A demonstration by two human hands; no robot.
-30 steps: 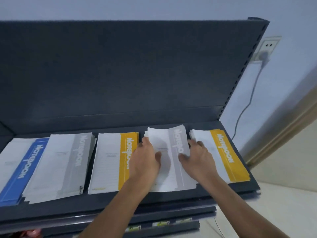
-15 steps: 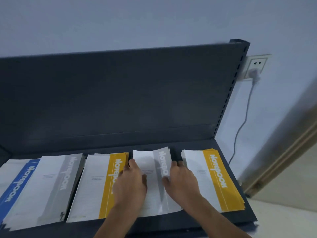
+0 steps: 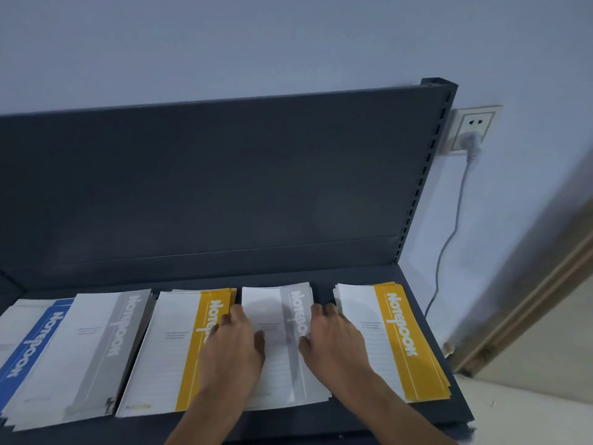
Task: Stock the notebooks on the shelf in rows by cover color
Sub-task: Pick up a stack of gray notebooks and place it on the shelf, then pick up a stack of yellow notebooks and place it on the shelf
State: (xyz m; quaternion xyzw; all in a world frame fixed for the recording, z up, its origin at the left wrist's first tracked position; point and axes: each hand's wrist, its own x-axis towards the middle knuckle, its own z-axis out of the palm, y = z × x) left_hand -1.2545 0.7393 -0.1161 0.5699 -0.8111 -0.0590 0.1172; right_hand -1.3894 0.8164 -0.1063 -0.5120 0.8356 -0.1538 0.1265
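Fig.: I see a pale blue wall [image 3: 224, 43], a white socket [image 3: 475, 126] with grey cable [image 3: 458, 207], wooden door frame [image 3: 519, 303], light floor [image 3: 513, 412].

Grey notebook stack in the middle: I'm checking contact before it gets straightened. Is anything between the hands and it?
Nothing visible. The left hand and the right hand lie directly on the grey notebook stack, one along each long edge.

A shop: slotted dark metal display shelf [image 3: 224, 274] stocked with notebook stacks [image 3: 390, 342].
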